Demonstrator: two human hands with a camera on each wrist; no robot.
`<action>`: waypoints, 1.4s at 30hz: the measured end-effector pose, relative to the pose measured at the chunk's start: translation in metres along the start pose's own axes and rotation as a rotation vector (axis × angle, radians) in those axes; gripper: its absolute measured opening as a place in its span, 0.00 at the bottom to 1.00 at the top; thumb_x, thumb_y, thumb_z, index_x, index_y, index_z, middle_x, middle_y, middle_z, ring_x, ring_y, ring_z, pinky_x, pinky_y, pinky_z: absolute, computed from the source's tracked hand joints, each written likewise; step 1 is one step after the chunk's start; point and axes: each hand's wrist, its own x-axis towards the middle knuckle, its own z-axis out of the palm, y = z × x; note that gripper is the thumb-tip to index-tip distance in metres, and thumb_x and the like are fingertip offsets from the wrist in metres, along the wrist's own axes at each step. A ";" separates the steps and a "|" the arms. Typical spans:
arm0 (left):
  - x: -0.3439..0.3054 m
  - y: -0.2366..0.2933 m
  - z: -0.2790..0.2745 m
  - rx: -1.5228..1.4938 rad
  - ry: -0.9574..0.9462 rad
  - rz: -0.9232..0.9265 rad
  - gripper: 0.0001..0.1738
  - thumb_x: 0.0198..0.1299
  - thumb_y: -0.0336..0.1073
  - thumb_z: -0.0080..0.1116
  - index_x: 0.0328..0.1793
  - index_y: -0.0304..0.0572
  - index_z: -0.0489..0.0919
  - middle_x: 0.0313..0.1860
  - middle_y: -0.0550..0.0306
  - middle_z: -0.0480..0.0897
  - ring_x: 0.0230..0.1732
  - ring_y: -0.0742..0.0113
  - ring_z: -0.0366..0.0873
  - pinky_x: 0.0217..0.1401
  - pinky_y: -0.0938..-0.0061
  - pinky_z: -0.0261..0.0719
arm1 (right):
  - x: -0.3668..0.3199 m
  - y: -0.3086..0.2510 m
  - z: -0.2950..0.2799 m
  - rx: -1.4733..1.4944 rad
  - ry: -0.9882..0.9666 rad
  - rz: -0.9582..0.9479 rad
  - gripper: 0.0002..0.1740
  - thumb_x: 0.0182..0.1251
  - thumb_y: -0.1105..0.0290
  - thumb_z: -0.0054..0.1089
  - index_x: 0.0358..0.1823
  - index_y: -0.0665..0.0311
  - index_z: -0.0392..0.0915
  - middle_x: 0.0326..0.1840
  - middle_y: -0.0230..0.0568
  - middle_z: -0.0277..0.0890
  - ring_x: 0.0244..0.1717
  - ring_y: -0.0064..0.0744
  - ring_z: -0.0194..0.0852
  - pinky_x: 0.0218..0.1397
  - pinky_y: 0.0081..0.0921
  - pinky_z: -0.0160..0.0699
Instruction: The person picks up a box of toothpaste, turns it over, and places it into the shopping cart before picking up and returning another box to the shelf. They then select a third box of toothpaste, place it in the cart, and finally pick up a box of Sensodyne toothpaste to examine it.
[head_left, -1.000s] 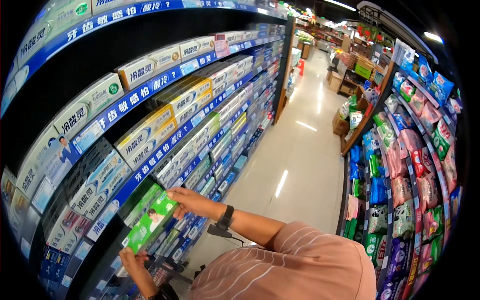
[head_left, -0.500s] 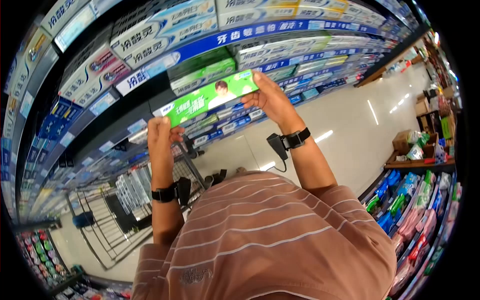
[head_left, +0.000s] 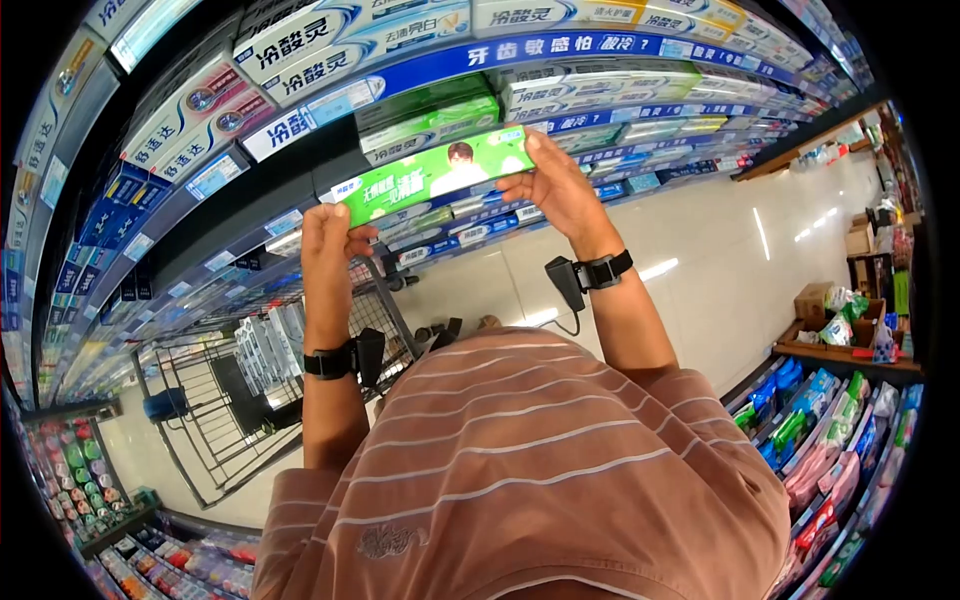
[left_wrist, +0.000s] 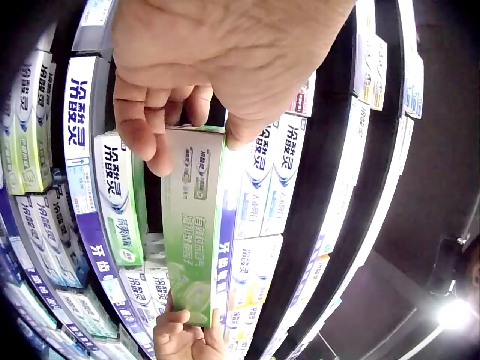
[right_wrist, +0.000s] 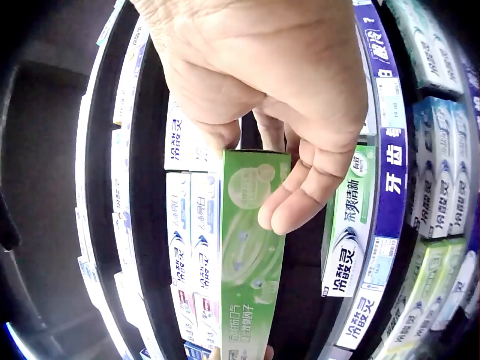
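Note:
A long green toothpaste box (head_left: pixel 430 178) is held up in front of the shelves, its printed front with a person's picture facing the head camera. My left hand (head_left: pixel 328 245) pinches its left end between thumb and fingers. At the other end, my right hand (head_left: pixel 558 190) grips it the same way. Seen from the left wrist, the back of the box (left_wrist: pixel 193 232) is pale at the top and green lower down. The right wrist view has a green side of the box (right_wrist: pixel 253 240) under the curled fingers. Similar green boxes (head_left: pixel 440 118) sit on the shelf just behind.
Shelves packed with toothpaste boxes (head_left: pixel 300 75) rise ahead, edged by a blue label strip (head_left: pixel 430 75). A wire shopping cart (head_left: pixel 207 495) stands at lower left, with light-coloured packs in it. Across the tiled aisle (head_left: pixel 700 240) are shelves of bagged goods (head_left: pixel 800 430).
The head view has swung down and turned, bringing the cart into sight. Both hands keep hold of the toothpaste box, which is turned more level and faces the head camera.

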 end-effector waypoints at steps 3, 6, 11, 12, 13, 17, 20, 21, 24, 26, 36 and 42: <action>0.005 -0.006 -0.004 0.000 0.004 -0.003 0.13 0.77 0.46 0.53 0.52 0.44 0.74 0.43 0.58 0.83 0.40 0.70 0.83 0.41 0.78 0.77 | 0.001 0.001 0.001 0.003 0.011 0.009 0.33 0.79 0.52 0.55 0.74 0.69 0.63 0.51 0.47 0.82 0.43 0.36 0.87 0.46 0.30 0.89; 0.005 -0.007 -0.004 -0.003 0.004 -0.001 0.13 0.77 0.45 0.53 0.51 0.44 0.73 0.43 0.57 0.83 0.40 0.70 0.83 0.41 0.77 0.77 | 0.001 0.003 -0.001 -0.023 0.021 0.019 0.28 0.81 0.52 0.50 0.70 0.66 0.68 0.51 0.44 0.83 0.44 0.33 0.87 0.46 0.29 0.89; 0.007 -0.007 0.002 -0.013 0.024 -0.022 0.13 0.77 0.44 0.53 0.50 0.42 0.72 0.43 0.56 0.81 0.39 0.70 0.82 0.40 0.76 0.77 | 0.002 0.001 -0.004 -0.025 0.033 0.039 0.26 0.81 0.52 0.51 0.66 0.66 0.71 0.49 0.43 0.83 0.44 0.33 0.87 0.46 0.29 0.89; 0.008 -0.008 0.001 -0.008 0.018 -0.019 0.13 0.77 0.45 0.53 0.51 0.43 0.73 0.42 0.57 0.82 0.40 0.70 0.82 0.41 0.77 0.77 | 0.002 0.001 -0.004 -0.024 0.037 0.037 0.26 0.81 0.52 0.51 0.65 0.66 0.72 0.49 0.43 0.83 0.44 0.33 0.87 0.46 0.29 0.89; 0.008 -0.008 0.002 -0.005 0.010 -0.015 0.13 0.77 0.46 0.53 0.51 0.43 0.74 0.42 0.58 0.82 0.40 0.71 0.83 0.41 0.77 0.77 | 0.002 0.001 -0.008 0.019 0.014 0.042 0.29 0.79 0.52 0.55 0.68 0.68 0.70 0.53 0.45 0.83 0.44 0.34 0.87 0.48 0.31 0.89; 0.005 -0.015 0.005 -0.019 -0.033 0.044 0.12 0.77 0.44 0.53 0.52 0.44 0.75 0.35 0.64 0.78 0.33 0.75 0.75 0.35 0.78 0.71 | -0.001 0.004 -0.018 0.026 0.016 0.042 0.27 0.79 0.52 0.54 0.68 0.65 0.70 0.56 0.45 0.82 0.45 0.34 0.87 0.51 0.33 0.88; 0.004 -0.007 0.019 -0.042 0.036 -0.047 0.12 0.75 0.43 0.54 0.53 0.45 0.70 0.32 0.55 0.78 0.28 0.67 0.78 0.23 0.70 0.78 | -0.007 0.003 -0.021 0.060 0.046 0.054 0.26 0.79 0.53 0.56 0.68 0.62 0.69 0.56 0.47 0.81 0.46 0.40 0.87 0.51 0.37 0.89; -0.002 0.000 0.022 0.043 0.087 -0.106 0.12 0.75 0.43 0.54 0.54 0.44 0.71 0.36 0.57 0.78 0.32 0.67 0.80 0.27 0.72 0.78 | -0.016 -0.004 -0.015 0.051 0.054 0.040 0.29 0.79 0.54 0.55 0.72 0.63 0.65 0.57 0.49 0.80 0.46 0.40 0.87 0.51 0.37 0.89; 0.007 -0.021 0.017 0.021 0.013 -0.008 0.14 0.77 0.47 0.53 0.53 0.45 0.71 0.42 0.59 0.79 0.40 0.72 0.80 0.38 0.78 0.76 | -0.019 -0.005 -0.018 0.054 0.041 0.062 0.34 0.81 0.53 0.51 0.80 0.64 0.56 0.55 0.49 0.80 0.47 0.37 0.86 0.52 0.33 0.87; 0.013 -0.019 0.016 -0.034 -0.050 0.016 0.13 0.77 0.46 0.53 0.54 0.45 0.71 0.42 0.59 0.79 0.40 0.72 0.80 0.38 0.78 0.76 | -0.018 -0.008 -0.017 0.039 0.059 0.049 0.35 0.82 0.52 0.50 0.80 0.64 0.55 0.55 0.47 0.81 0.47 0.35 0.86 0.52 0.32 0.87; 0.017 -0.006 0.035 0.007 -0.062 0.030 0.18 0.78 0.51 0.50 0.52 0.44 0.71 0.42 0.59 0.78 0.38 0.72 0.78 0.35 0.78 0.76 | -0.034 -0.026 -0.009 -0.044 0.111 0.042 0.38 0.81 0.48 0.49 0.81 0.61 0.53 0.65 0.45 0.72 0.46 0.35 0.84 0.55 0.32 0.86; 0.017 0.000 0.037 0.066 -0.018 0.045 0.22 0.77 0.57 0.49 0.50 0.45 0.72 0.39 0.62 0.77 0.36 0.75 0.76 0.32 0.78 0.75 | -0.043 -0.032 0.004 -0.094 0.128 0.043 0.36 0.82 0.49 0.48 0.81 0.60 0.53 0.67 0.44 0.70 0.50 0.34 0.81 0.57 0.30 0.84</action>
